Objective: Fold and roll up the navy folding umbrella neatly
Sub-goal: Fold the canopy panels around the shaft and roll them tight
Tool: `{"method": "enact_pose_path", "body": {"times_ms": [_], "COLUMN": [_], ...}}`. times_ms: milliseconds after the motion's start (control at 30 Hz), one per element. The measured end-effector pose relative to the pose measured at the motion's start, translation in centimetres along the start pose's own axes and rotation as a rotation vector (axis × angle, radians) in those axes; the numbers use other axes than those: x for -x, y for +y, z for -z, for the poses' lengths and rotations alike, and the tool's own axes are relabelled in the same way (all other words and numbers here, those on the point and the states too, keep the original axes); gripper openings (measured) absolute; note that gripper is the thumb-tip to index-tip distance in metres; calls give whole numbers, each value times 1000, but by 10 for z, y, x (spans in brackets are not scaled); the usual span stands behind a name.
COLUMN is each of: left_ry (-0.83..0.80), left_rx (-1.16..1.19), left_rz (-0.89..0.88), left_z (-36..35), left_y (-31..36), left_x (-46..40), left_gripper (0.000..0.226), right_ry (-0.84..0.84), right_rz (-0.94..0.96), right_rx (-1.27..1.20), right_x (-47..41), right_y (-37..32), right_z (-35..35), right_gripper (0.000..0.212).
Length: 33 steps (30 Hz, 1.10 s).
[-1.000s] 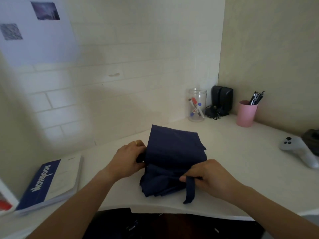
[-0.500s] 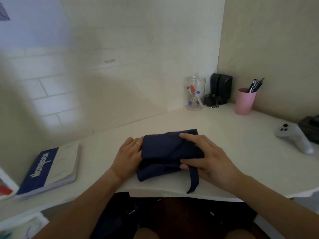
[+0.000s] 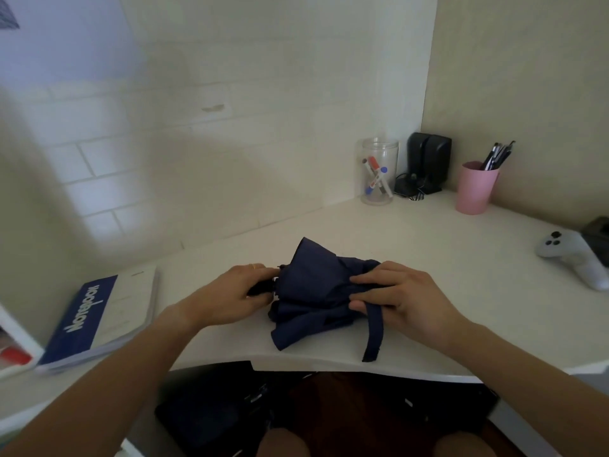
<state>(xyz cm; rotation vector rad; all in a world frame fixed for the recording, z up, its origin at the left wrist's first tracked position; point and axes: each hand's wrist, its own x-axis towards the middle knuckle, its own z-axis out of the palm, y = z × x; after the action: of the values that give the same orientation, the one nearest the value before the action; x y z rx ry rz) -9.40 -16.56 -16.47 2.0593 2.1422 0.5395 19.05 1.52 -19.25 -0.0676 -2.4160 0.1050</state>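
The navy folding umbrella point(image 3: 313, 288) lies bunched on the white desk point(image 3: 461, 291) near its front edge, lengthwise from left to right. My left hand point(image 3: 234, 291) grips its black handle end at the left. My right hand point(image 3: 398, 295) presses on the gathered fabric at the right, fingers wrapped over the folds. The navy closing strap point(image 3: 374, 331) runs under my right thumb and hangs toward the desk's front edge. One fabric flap sticks up behind, another corner points toward me.
A blue and white notebook point(image 3: 99, 315) lies at the left. At the back stand a clear jar of markers point(image 3: 377, 171), black speakers point(image 3: 428, 163) and a pink pen cup point(image 3: 474, 188). A white game controller point(image 3: 573, 258) lies at the far right.
The fabric has been gathered from a flat spread into a tighter bundle. My right hand has shifted onto the right end of the folds, and the strap hangs lower.
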Motion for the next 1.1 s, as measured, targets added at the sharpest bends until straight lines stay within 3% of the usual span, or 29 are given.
{"method": "enact_pose_path", "body": {"times_ms": [67, 167, 300, 500, 600, 633, 700, 767, 933, 1033, 1100], "left_ry": [137, 309, 354, 306, 580, 612, 521, 415, 478, 495, 464], "left_rx": [-114, -419, -528, -337, -172, -54, 127, 124, 129, -8, 11], "left_rz": [-99, -263, -310, -116, 114, 189, 301, 334, 280, 246, 266], "left_z": [-4, -10, -30, -30, -23, -23, -29, -44, -48, -47, -44], "left_y": [-2, -3, -5, 12, 54, 72, 96, 94, 72, 69, 67], "left_x": [2, -2, 2, 20, 25, 20, 5, -6, -10, -14, -16], "left_gripper": [36, 33, 33, 41, 59, 66, 77, 66, 11, 6, 14], "right_ry": [5, -13, -46, -116, -140, -144, -161, -169, -72, -74, -91], "right_rz": [3, 60, 56, 60, 78, 83, 106, 131, -30, -190, -214], "right_rx": [3, 54, 53, -17, -48, -52, -52, -57, -39, -321, -326], "right_x": [-5, -11, -7, 0, 2, 3, 4, 6, 3, 6, 7], "right_y": [0, -2, -3, -7, -9, -10, -11, -11, 5, 11, 13], "right_z": [3, 7, 4, -2, 0, -1, -3, -1, 13, 10, 6], "right_gripper": [21, 17, 18, 26, 20, 17, 13, 13, 21, 25, 26]}}
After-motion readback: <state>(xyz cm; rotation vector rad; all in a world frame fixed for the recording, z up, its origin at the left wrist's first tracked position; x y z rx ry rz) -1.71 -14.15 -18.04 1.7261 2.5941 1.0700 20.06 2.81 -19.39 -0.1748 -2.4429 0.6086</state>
